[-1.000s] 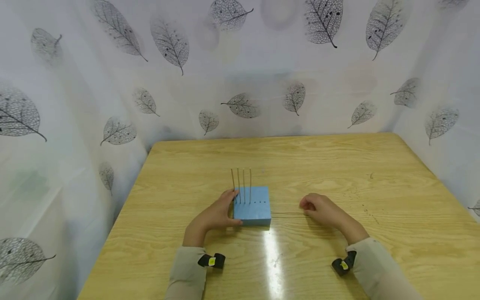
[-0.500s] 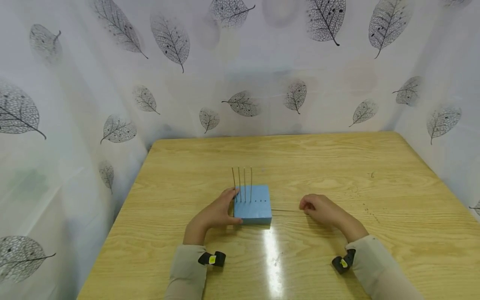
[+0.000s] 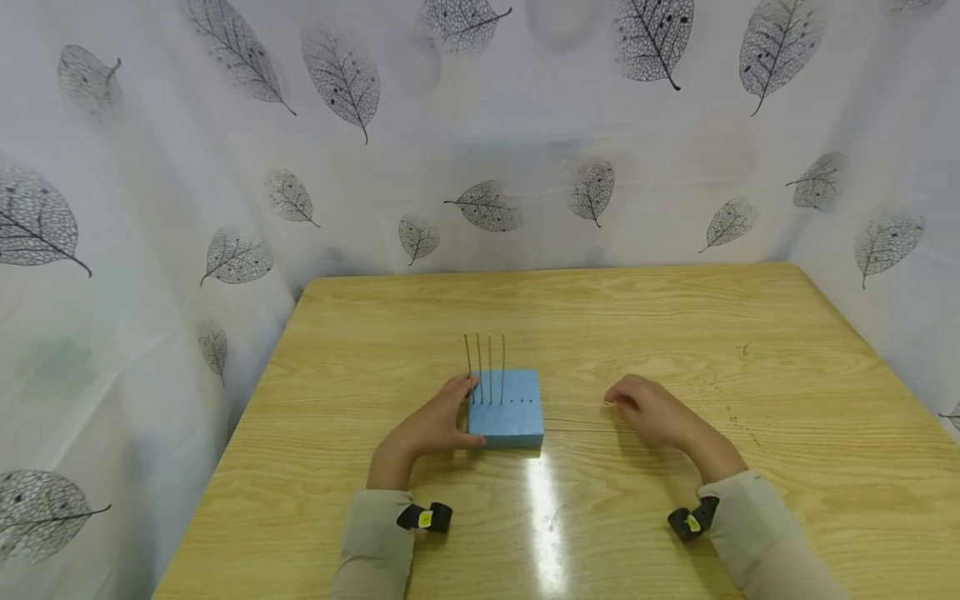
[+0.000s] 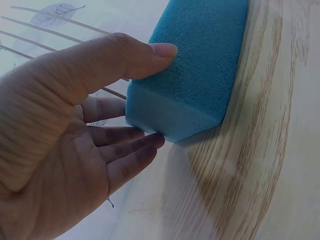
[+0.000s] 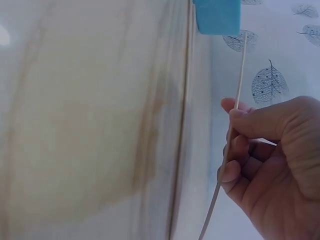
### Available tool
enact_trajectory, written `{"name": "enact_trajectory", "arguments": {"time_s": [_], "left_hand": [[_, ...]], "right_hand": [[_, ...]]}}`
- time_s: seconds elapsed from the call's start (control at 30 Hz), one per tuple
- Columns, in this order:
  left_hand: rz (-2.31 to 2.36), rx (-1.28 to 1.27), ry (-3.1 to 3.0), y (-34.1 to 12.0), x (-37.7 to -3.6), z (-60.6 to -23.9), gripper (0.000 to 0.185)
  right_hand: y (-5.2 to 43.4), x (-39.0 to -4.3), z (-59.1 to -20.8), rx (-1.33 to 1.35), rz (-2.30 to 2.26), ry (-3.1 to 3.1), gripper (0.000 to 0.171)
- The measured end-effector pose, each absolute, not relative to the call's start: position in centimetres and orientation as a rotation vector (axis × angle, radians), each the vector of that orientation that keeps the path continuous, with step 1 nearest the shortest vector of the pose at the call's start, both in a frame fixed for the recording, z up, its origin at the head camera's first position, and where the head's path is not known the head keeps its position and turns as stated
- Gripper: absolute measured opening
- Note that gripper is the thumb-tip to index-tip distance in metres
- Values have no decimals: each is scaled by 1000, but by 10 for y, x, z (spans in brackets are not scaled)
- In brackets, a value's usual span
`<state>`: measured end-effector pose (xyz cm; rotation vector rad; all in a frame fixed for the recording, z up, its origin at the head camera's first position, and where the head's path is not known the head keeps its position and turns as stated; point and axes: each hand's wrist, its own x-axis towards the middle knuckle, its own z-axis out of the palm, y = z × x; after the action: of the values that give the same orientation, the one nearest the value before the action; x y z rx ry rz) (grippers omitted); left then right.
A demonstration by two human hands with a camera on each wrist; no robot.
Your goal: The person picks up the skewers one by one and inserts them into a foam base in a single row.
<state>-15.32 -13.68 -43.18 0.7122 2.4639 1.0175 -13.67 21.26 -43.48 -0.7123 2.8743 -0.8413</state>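
A blue foam block (image 3: 517,425) rests on the table, with several thin wooden sticks (image 3: 491,367) standing upright in its left half and a few small holes (image 3: 522,401) to their right. My left hand (image 3: 427,425) grips the block's left end. In the left wrist view, the thumb (image 4: 165,50) lies on one face of the foam and the fingers reach round the other side. To the right of the block, my right hand (image 3: 648,412) pinches a thin wooden stick (image 5: 240,75) between thumb and fingertips, lifted off the table.
Thin loose stick lengths (image 3: 577,425) lie on the wooden table (image 3: 637,325) between the block and my right hand. A pale curtain with leaf prints (image 3: 525,242) hangs behind the table's far edge and along both sides.
My right hand has risen slightly and shifted a little right, bringing a stick up off the table. The left hand keeps its grip on the block.
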Motion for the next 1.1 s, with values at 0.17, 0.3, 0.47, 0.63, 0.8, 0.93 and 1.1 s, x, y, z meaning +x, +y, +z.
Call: {"name": "enact_trajectory", "arguments": {"time_s": [0.17, 0.3, 0.47, 0.63, 0.8, 0.93, 1.1], "left_hand": [[1017, 714, 2462, -137, -154, -431, 94], [1014, 714, 2468, -137, -154, -432, 93], [1006, 705, 2477, -136, -153, -433, 93], [1005, 707, 2483, -136, -153, -434, 93], [1015, 718, 2482, -137, -154, -435, 93], [1021, 723, 2479, -137, -154, -434, 93], [1022, 718, 2478, -137, -152, -434, 93]], "right_hand": [[212, -138, -429, -783, -917, 2948, 11], [207, -140, -426, -777, -1007, 2987, 8], [198, -144, -420, -763, -1137, 3062, 6], [186, -148, -412, -792, -1292, 3096, 6], [172, -151, -403, -802, -1469, 3030, 6], [159, -153, -397, -830, -1594, 2948, 7], [142, -154, -389, -842, -1688, 2864, 9]]}}
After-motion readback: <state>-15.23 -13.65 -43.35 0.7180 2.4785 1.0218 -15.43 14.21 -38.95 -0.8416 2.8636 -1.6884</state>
